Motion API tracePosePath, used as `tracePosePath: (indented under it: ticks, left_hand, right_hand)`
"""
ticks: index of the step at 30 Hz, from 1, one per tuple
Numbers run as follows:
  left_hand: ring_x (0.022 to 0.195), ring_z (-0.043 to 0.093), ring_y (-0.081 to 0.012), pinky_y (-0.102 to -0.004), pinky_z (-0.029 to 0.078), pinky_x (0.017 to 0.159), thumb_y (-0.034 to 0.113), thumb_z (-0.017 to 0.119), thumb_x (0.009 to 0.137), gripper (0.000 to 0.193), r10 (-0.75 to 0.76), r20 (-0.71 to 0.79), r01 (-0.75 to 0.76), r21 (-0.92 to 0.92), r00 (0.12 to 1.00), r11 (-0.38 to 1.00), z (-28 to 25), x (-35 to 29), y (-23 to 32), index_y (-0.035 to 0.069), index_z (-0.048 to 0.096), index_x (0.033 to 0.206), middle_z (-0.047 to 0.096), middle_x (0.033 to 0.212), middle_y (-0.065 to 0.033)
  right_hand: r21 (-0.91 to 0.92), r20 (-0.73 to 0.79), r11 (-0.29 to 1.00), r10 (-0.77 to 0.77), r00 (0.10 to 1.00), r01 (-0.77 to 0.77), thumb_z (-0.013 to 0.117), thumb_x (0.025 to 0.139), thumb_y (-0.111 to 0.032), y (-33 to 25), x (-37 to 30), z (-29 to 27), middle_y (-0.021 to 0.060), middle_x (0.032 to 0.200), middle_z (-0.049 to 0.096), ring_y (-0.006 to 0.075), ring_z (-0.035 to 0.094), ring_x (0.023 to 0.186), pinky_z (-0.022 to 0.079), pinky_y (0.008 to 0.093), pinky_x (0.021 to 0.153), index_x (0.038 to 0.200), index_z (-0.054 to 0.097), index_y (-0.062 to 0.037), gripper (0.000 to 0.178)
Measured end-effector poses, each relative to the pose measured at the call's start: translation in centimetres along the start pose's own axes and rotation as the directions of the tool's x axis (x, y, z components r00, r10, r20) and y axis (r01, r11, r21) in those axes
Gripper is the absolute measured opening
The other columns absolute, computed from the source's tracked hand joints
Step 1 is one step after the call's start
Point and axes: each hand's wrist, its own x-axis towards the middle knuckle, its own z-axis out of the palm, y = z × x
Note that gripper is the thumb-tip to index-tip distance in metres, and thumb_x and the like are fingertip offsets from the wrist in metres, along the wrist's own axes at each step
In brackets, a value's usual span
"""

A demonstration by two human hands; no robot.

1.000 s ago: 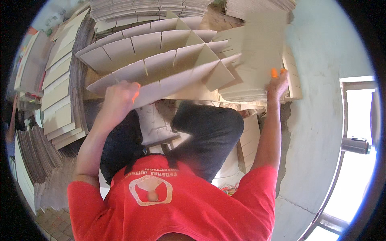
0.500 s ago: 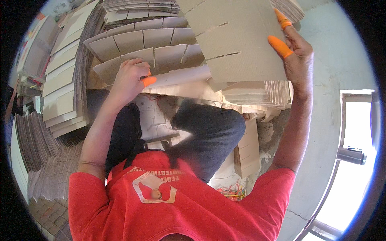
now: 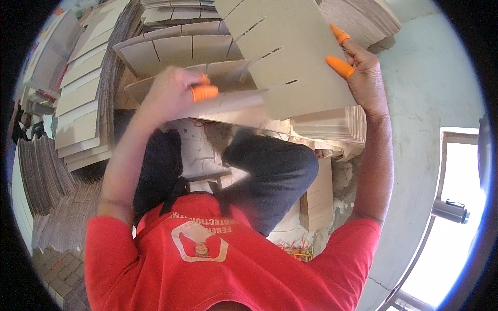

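Note:
My right hand (image 3: 367, 72), with orange finger covers on thumb and forefinger, grips the right edge of a grey-brown slotted cardboard sheet (image 3: 306, 62). The sheet slants over the right ends of several upright slotted cardboard strips (image 3: 174, 50). My left hand (image 3: 179, 93), also in orange finger covers and blurred by motion, is closed at the nearest cardboard strip (image 3: 223, 102). That strip is smeared too, and its right end meets the sheet's slotted edge. Exactly how the left fingers grip it is partly hidden.
Tall stacks of cardboard pieces (image 3: 80, 98) stand to the left, with more bundles (image 3: 44, 176) below them. Another stack (image 3: 358, 20) lies beyond the sheet, and one (image 3: 329, 124) beneath it. A pale wall (image 3: 415, 103) rises on the right, beside a bright opening (image 3: 451, 233).
My right hand has brought the slotted sheet left and slightly down, toward the strips. My left hand has shifted a little right and nearer to me, and the nearest strip has moved.

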Motion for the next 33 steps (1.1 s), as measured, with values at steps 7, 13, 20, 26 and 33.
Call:
tracePosePath:
  ticks: [7,13,20,26,33]
  left_hand:
    - [0.089,0.065,-0.0387,-0.0439,0.052,0.076,0.026,0.074,0.082,0.025,0.121,-0.225,-0.029,0.374,0.967,0.927,-3.0,10.4,-7.1,0.006,0.069,0.095,0.067,0.090,-0.0193]
    - [0.080,0.067,-0.0374,-0.0437,0.053,0.070,0.016,0.074,0.075,0.015,0.053,0.039,-0.065,0.455,0.998,0.888,-0.3,11.3,-6.7,0.005,0.069,0.085,0.068,0.081,-0.0174]
    - [0.074,0.066,-0.0379,-0.0463,0.052,0.064,0.015,0.072,0.074,0.014,0.059,0.016,-0.061,0.333,0.998,0.941,0.0,11.4,-7.0,0.002,0.067,0.070,0.064,0.071,-0.0189]
    - [0.076,0.066,-0.0367,-0.0450,0.053,0.067,0.021,0.072,0.078,0.019,0.097,-0.259,-0.016,0.296,0.961,0.955,-1.4,13.4,-8.0,0.003,0.068,0.076,0.066,0.073,-0.0171]
    - [0.098,0.063,-0.0379,-0.0487,0.052,0.077,0.013,0.070,0.079,0.022,-0.163,-0.027,0.159,0.424,0.986,0.892,-0.8,16.1,-11.3,0.004,0.062,0.098,0.065,0.100,-0.0202]
  right_hand:
    - [-0.021,-0.035,0.999,-0.046,0.998,0.045,0.075,0.080,-0.003,-0.7,0.5,1.7,-0.0051,0.073,0.039,0.0089,0.034,0.066,0.037,0.0182,0.065,0.137,0.055,-0.0099,0.061]
    - [0.123,-0.062,0.992,-0.003,0.998,0.010,0.074,0.080,0.000,0.0,-0.2,1.7,-0.0041,0.078,0.046,0.0081,0.036,0.067,0.041,0.0169,0.070,0.140,0.052,-0.0083,0.064]
    - [0.049,0.038,0.996,0.077,0.996,-0.079,0.073,0.085,-0.006,-0.9,-0.5,2.7,-0.0057,0.085,0.060,0.0011,0.051,0.082,0.044,0.0181,0.083,0.139,0.053,-0.0081,0.058]
    - [0.008,0.093,1.000,-0.012,0.996,0.011,0.073,0.084,-0.007,0.8,-0.3,3.9,-0.0102,0.080,0.037,0.0070,0.031,0.066,0.034,0.0148,0.067,0.140,0.051,-0.0076,0.060]
    - [0.030,0.207,0.983,-0.182,0.961,0.180,0.073,0.081,-0.003,0.5,1.2,5.7,0.0209,0.077,0.056,0.0208,0.047,0.065,0.045,0.0323,0.063,0.129,0.055,-0.0037,0.052]
